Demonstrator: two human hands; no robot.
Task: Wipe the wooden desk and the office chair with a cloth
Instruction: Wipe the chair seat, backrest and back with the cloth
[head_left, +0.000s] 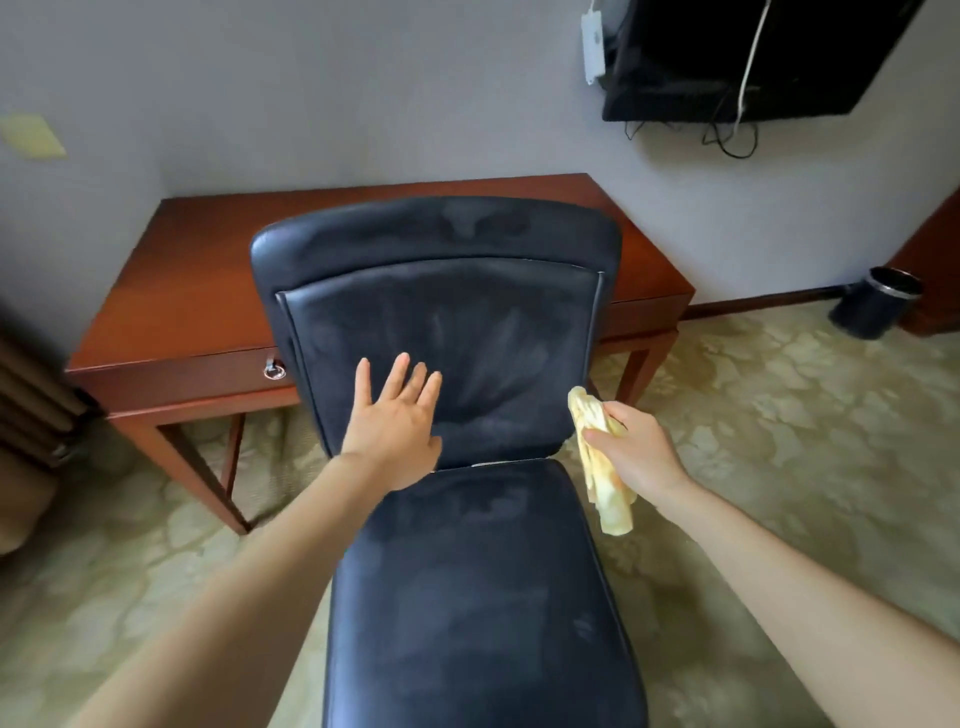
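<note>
The left hand (395, 421) lay flat, fingers straight, on the chair (447, 332) backrest — the right hand (631, 452) gripped the cloth (605, 483) just right of it, nearer that edge.

chair (467, 322) blocks desk (176, 291), desktop bare

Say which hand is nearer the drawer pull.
Left. Left hand rests on the chair backrest right of the drawer pull; right hand grips the cloth past its far edge.
</note>
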